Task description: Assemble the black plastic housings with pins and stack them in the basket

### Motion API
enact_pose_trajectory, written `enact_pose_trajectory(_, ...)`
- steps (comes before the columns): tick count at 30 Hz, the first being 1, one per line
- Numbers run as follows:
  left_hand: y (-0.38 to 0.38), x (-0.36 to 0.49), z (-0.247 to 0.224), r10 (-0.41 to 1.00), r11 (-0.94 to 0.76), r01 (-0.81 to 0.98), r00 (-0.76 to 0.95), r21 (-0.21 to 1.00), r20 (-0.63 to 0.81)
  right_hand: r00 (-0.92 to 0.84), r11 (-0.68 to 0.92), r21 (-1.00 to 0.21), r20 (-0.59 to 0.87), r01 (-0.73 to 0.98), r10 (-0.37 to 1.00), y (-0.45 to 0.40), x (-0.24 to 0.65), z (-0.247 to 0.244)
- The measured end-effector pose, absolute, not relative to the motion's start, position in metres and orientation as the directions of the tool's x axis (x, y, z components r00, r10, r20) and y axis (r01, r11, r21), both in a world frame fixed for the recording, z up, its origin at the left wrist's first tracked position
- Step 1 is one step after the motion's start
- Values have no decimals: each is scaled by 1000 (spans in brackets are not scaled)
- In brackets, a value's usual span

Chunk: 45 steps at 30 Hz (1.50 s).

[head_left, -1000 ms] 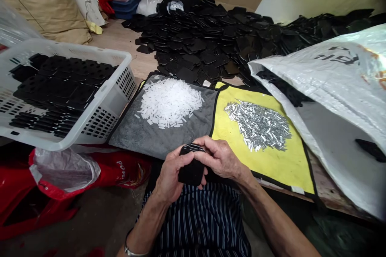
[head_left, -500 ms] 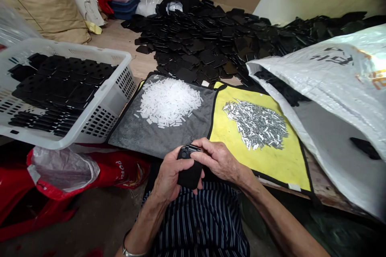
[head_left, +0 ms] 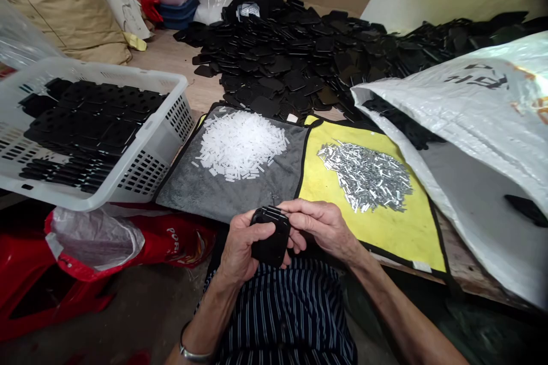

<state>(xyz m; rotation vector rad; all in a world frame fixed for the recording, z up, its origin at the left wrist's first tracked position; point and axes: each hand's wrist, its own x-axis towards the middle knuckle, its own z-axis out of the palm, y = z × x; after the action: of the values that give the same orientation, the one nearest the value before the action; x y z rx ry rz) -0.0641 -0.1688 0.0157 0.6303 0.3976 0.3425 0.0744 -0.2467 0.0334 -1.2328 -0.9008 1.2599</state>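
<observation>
Matt black plastic pieces [head_left: 270, 245], shiny metal strips [head_left: 365, 177], and a plush grey cloth [head_left: 188, 197]

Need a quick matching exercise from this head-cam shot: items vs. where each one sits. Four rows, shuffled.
Items
1. White strips
2. Silver strips
3. Black flat pieces
4. Small stack of black pieces

Places
A. Held between the left hand and right hand
B. On the yellow cloth
C. In the white slotted plastic crate
D. On the grey towel

Pairs: 1-D, 2-B, 3-C, 4-A
</observation>
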Motion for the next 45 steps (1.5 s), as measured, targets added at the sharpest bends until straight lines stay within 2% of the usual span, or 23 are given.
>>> enact_pose_trajectory(3,-166,-66,14,339,803,-149,910,577,-238,120,-100,-960,-136,-262,983,-249,79,31)
enact_pose_trajectory(8,-168,-67,12,181,889,-69,961,452,-209,133,-82,-978,-109,-190,985,-251,76,30)
enact_pose_trajectory(11,-168,-67,13,160,899,-55,965,434,-209,171,-49,-983,-80,-178,982,-254,74,33)
enact_pose_trajectory(14,-167,-66,14,200,893,-95,959,439,-199,142,-45,-983,-71,-180,987,-255,75,33)
enact_pose_trajectory(21,-168,-68,16,174,884,-65,965,464,-197,158,77,-985,102,152,982,-254,79,32)
enact_pose_trajectory(25,-169,-68,13,135,888,-35,973,458,-189,143,142,-908,213,394,966,-256,82,34)
enact_pose_trajectory(27,-169,-67,12,145,880,-30,967,473,-209,141,138,-884,222,447,965,-257,83,33)
enact_pose_trajectory(29,-170,-64,12,168,861,-24,956,508,-239,172,56,-925,129,376,977,-259,83,30)
enact_pose_trajectory(32,-170,-60,15,240,819,-28,924,573,-298,286,-112,-990,-82,90,955,-259,79,27)
enact_pose_trajectory(35,-172,-56,19,361,747,-31,858,664,-366,358,-146,-982,-179,-117,917,-256,69,30)
enact_pose_trajectory(37,-174,-55,21,422,704,-30,822,709,-384,355,-166,-979,-199,-120,913,-254,62,33)
enact_pose_trajectory(41,-179,-56,23,435,713,-61,820,698,-372,402,-181,-981,-193,-69,895,-251,56,33)
enact_pose_trajectory(45,-183,-59,21,447,686,-45,814,726,-371,455,-201,-968,-248,-151,855,-252,56,25)
